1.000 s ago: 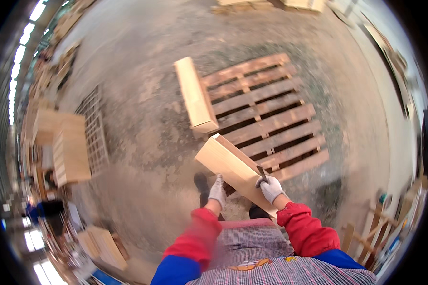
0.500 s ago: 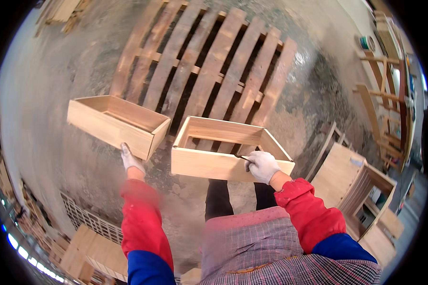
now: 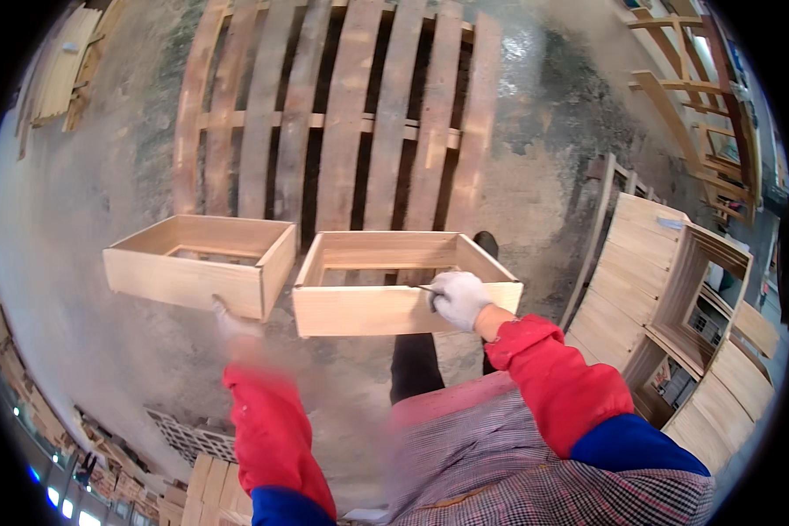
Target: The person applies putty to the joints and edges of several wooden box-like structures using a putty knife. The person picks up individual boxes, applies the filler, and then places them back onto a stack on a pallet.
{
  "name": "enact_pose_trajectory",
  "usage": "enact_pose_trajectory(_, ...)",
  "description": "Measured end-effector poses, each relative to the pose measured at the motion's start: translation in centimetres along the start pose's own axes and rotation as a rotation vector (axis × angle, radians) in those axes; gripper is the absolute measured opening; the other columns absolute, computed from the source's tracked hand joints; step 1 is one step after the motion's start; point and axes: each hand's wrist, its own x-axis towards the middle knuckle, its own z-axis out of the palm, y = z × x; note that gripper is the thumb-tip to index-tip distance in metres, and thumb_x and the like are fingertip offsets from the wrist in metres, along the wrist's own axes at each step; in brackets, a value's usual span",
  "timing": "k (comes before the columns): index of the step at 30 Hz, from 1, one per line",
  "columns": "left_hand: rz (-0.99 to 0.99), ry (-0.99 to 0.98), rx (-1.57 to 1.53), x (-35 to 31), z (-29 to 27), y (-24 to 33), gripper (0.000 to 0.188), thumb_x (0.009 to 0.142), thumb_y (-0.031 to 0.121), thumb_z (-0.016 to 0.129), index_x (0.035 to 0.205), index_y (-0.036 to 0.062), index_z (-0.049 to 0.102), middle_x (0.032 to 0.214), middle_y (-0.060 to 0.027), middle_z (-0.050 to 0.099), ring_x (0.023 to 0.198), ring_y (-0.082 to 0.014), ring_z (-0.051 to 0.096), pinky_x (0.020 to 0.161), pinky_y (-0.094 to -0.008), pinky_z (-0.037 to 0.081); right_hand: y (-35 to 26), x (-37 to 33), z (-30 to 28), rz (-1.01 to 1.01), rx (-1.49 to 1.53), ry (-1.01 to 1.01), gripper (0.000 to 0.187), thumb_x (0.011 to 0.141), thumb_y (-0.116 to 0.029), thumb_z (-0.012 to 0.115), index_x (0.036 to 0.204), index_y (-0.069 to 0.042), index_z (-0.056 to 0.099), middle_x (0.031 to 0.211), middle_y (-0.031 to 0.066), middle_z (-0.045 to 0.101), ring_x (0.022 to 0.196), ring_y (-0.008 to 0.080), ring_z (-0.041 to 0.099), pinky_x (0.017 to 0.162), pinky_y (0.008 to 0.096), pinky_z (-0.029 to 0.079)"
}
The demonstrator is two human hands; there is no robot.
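Observation:
Two open rectangular frames of pale wood, like drawer boxes, hang side by side in front of me. My left hand, in a whitish glove, is closed at the lower front edge of the left wooden frame; its fingers are partly hidden and blurred. The right wooden frame is gripped over its front wall by my right hand, also gloved. A thin dark stick-like tool pokes out from those right fingers; its kind is unclear. Through both frames' insides I see what lies beneath, so they look bottomless.
A slatted wooden pallet lies on the concrete floor beyond the frames. To the right stand wooden cabinet carcasses and, farther off, chair-like wooden frames. Boards are stacked at far left. A plastic crate sits at lower left.
My view has turned and moved, so the pallet appears straighter and higher. Both held frames sit slightly farther left in view, and the left one has swung more level with the right one.

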Motion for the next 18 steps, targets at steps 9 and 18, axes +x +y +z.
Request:
enact_pose_trajectory(9,-0.018,0.119,-0.004,-2.2,1.8,-3.0,0.071,0.09,0.06,0.049,0.142,0.0143,0.035,0.139,-0.0085,0.044,0.125,-0.0299,0.044,0.103,-0.0489,0.036,-0.6,0.1,-1.0,0.088,0.062,-0.084,0.017,0.072,-0.016,0.05,0.065,-0.013,0.065,0.078,0.0076,0.065,0.082,0.0286,0.062,0.075,0.0403,0.048)
enact_pose_trajectory(18,-0.073,0.064,0.048,-2.7,0.4,-4.9,0.072,0.089,0.062,0.047,0.143,0.0153,0.034,0.143,-0.0076,0.04,0.13,-0.0272,0.038,0.107,-0.048,0.028,-0.5,0.0,-0.9,0.069,0.111,-0.034,0.016,0.071,-0.014,0.051,0.063,-0.012,0.065,0.076,0.008,0.064,0.081,0.0287,0.062,0.075,0.0398,0.048)
